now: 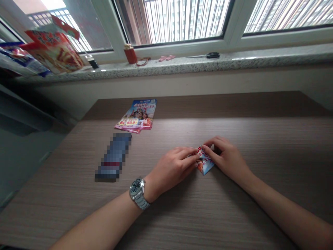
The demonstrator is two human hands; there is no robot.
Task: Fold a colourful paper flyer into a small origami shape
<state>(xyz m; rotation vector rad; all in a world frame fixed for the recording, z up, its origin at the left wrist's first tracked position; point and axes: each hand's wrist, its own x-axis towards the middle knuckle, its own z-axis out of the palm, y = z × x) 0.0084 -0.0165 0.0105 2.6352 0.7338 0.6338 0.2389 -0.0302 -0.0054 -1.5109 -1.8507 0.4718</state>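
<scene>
A small folded piece of printed flyer paper, blue and white with red lettering, lies on the wooden table between my hands. From the left, my left hand has its fingers held together and pressed on the paper's edge. My right hand grips the paper's upper right side, thumb on top and fingers curled round behind. Both hands partly cover the paper, so its full shape is hidden. A silver watch is on my left wrist.
A small stack of colourful flyers lies toward the table's back left. In front of it is a pixelated dark rectangular object. The stone windowsill holds snack bags, a red container and dark-handled scissors.
</scene>
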